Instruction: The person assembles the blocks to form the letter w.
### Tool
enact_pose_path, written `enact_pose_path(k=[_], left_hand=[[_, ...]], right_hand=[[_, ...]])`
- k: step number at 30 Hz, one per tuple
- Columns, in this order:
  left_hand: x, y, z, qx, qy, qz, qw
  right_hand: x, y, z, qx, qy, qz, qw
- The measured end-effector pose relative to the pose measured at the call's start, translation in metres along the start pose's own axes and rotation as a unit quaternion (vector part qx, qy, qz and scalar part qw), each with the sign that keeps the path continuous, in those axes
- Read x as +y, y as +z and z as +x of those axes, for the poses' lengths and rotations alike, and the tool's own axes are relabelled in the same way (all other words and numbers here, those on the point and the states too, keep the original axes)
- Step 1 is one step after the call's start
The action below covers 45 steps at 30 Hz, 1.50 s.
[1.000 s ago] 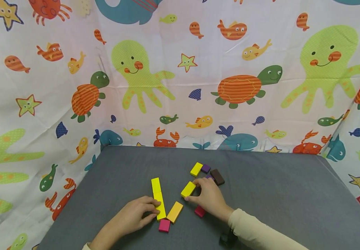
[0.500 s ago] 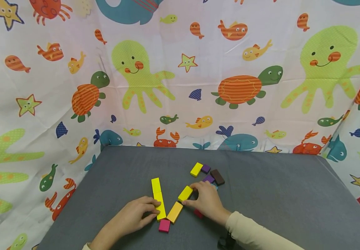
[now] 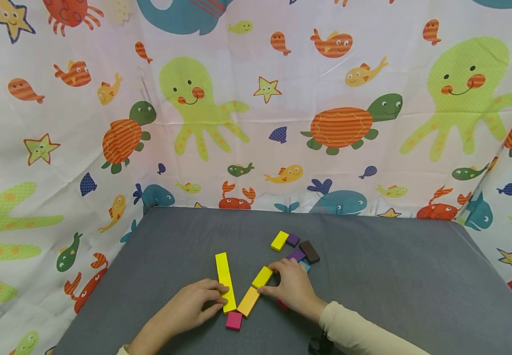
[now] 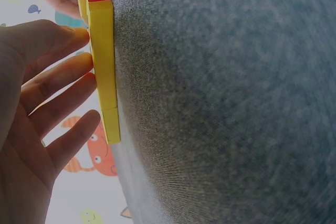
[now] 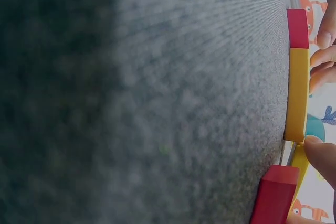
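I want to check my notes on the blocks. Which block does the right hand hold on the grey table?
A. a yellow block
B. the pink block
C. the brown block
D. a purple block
A: the right hand pinches a yellow block by its end, while the brown block and the pink block lie apart from it.

Blocks crowd table centre; sides open.
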<state>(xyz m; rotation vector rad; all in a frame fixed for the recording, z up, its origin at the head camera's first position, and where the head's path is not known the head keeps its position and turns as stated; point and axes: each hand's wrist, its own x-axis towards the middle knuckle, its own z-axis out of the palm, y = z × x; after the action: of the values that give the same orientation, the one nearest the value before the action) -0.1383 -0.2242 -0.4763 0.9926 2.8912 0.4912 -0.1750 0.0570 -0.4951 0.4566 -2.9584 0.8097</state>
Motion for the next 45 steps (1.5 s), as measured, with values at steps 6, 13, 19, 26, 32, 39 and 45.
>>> enact_pose_path(k=[6, 13, 19, 26, 32, 39, 45], left_hand=[[-0.0005, 0.0004, -0.0005, 0.002, 0.002, -0.001, 1.0], [-0.0006, 0.001, -0.0002, 0.001, 0.003, -0.001, 1.0], [-0.0008, 0.0016, 0.0003, -0.002, 0.0, 0.0, 1.0], [0.0011, -0.0005, 0.0001, -0.006, -0.006, 0.001, 1.0], [0.0016, -0.0019, 0.0008, -0.013, -0.01, 0.0, 0.9999], [0.0016, -0.0028, 0.0011, -0.012, -0.004, 0.0, 0.9999], [0.0023, -0.0029, 0.0011, -0.015, -0.006, 0.003, 0.9999]], right_hand=[[-0.0004, 0.001, -0.0001, 0.0, -0.002, -0.006, 1.0], [-0.001, 0.0008, -0.0012, 0.002, -0.006, -0.004, 1.0], [-0.001, 0.0, -0.0014, -0.001, -0.006, -0.001, 1.0], [-0.0011, -0.0012, -0.0021, -0.001, -0.007, 0.012, 1.0], [-0.0011, -0.0017, -0.0029, 0.003, -0.007, 0.025, 1.0], [-0.0006, -0.0019, -0.0021, 0.001, -0.009, 0.028, 1.0], [0.0003, -0.0011, -0.0016, -0.006, -0.009, 0.03, 1.0]])
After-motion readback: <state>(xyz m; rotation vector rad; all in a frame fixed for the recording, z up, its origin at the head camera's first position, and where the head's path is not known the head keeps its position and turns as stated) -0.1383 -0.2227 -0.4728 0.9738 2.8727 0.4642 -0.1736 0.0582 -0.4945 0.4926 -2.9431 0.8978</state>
